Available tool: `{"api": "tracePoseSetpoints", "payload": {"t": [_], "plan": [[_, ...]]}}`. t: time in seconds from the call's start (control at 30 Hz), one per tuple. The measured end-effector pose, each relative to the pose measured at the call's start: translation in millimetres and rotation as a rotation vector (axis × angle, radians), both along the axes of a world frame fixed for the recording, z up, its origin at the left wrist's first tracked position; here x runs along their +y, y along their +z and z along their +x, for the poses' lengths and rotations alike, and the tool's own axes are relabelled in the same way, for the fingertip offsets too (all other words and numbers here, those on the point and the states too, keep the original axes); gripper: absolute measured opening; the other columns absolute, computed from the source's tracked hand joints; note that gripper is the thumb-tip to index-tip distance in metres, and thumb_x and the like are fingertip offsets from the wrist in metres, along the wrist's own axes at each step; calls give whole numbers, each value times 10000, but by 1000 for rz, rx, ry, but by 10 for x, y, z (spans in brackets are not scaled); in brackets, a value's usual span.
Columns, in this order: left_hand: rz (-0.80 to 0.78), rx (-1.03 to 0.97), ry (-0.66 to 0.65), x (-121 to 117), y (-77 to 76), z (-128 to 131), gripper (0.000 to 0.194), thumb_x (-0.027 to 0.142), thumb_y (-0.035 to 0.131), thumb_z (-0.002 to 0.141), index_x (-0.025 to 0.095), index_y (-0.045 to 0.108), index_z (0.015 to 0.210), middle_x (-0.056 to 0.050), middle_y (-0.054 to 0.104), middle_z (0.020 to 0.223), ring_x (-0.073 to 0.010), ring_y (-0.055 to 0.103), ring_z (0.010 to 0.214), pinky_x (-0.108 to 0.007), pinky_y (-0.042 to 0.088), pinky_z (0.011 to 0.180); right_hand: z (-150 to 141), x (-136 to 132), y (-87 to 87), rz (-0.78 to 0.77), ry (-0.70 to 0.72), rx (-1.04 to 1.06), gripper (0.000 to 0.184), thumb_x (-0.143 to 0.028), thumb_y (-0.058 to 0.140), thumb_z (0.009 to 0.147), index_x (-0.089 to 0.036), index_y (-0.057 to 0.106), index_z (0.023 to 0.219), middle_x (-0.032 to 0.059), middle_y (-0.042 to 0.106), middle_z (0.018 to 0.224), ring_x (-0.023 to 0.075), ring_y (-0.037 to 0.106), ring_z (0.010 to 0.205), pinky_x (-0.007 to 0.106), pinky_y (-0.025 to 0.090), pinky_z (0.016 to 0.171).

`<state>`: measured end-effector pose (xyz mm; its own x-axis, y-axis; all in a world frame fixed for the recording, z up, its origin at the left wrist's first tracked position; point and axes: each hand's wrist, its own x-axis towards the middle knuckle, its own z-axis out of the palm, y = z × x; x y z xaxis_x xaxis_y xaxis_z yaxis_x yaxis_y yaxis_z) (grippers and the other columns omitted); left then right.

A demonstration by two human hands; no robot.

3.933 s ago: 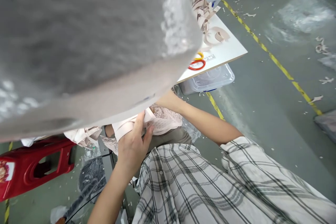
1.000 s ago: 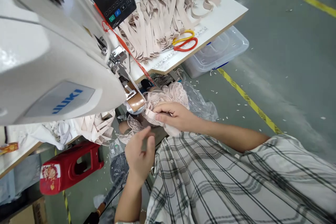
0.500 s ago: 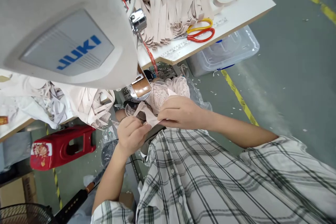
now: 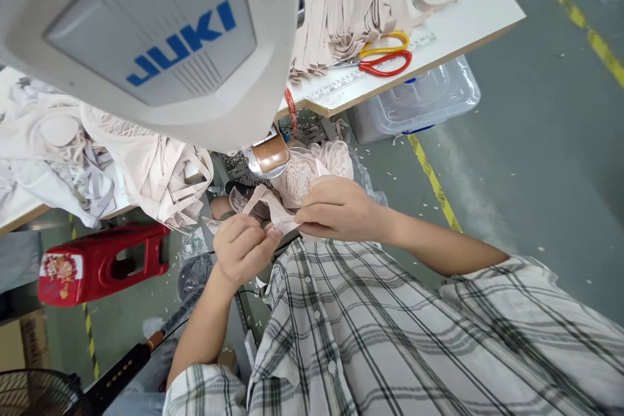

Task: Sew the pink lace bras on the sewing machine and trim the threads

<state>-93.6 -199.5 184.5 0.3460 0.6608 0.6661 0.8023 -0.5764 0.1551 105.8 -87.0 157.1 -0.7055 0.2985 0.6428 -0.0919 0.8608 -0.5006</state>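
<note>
A pale pink lace bra [image 4: 297,175] hangs in front of my body, just below the sewing machine's arm end. My left hand [image 4: 246,247] is closed on an edge of the bra's fabric band. Across from it, my right hand [image 4: 341,211] pinches the same band, with a lace cup right behind the fingers. A short stretch of the band [image 4: 283,216] runs between the two hands. The fingertips of both hands are partly hidden by fabric and knuckles.
The white JUKI sewing machine head [image 4: 160,32] looms at upper left. Scissors [image 4: 385,55] and fabric strips [image 4: 351,6] lie on the right table. Bra pieces [image 4: 146,162] pile up on the left. A red stool [image 4: 107,263], plastic box [image 4: 424,101] and fan [image 4: 39,393] stand around.
My view has shifted, so the machine head looks larger and farther right. Both hands keep their hold on the band, nearly in place.
</note>
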Motion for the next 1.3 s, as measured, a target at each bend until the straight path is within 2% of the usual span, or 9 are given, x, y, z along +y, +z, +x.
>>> {"api": "tracePoseSetpoints", "payload": {"t": [1.0,1.3], "plan": [[-60,-36,34,-110,-16,-42,133,60,670,827,181,630,864,27,601,601,-128,596,612,-272,538,640,-103,-68,-17,-42,10,49,48,-252,629,912,-243,586,933,-18,689,784,123,626,720,281,483,683],[-42,-49,32,-91,-17,-37,126,77,671,836,193,636,870,30,610,610,-125,601,613,-266,533,632,-103,-77,-40,-65,3,33,33,-271,624,915,-254,597,924,-21,676,789,124,619,730,285,465,677]]}}
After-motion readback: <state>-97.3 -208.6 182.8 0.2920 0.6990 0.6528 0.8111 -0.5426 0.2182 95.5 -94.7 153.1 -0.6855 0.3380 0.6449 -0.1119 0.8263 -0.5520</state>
